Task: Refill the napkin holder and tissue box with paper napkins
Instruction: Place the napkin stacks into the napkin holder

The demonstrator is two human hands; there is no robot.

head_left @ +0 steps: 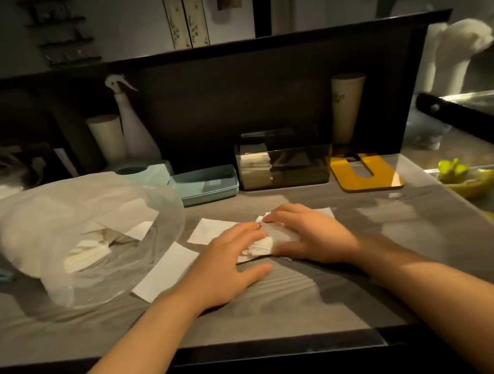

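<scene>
A small stack of white paper napkins (259,245) lies on the grey counter (282,299) in the middle. My left hand (229,264) rests flat on its left side, and my right hand (308,235) lies over its right side, fingers fairly straight. Two loose napkins lie nearby, one (210,230) behind my left hand and one (164,271) to its left. A clear plastic bag (70,232) with more napkins lies at the left. The clear smoky napkin holder (286,166) stands at the back with a few napkins at its left end. A light blue tissue box (146,171) stands behind the bag, and a light blue tray-like part (207,185) lies beside it.
A yellow slotted lid (366,174) lies right of the holder. A white spray bottle (134,128) and two tall paper cup stacks, one at the left (108,140) and one at the right (347,106), stand along the dark back panel. Lemon pieces (464,177) lie at the right.
</scene>
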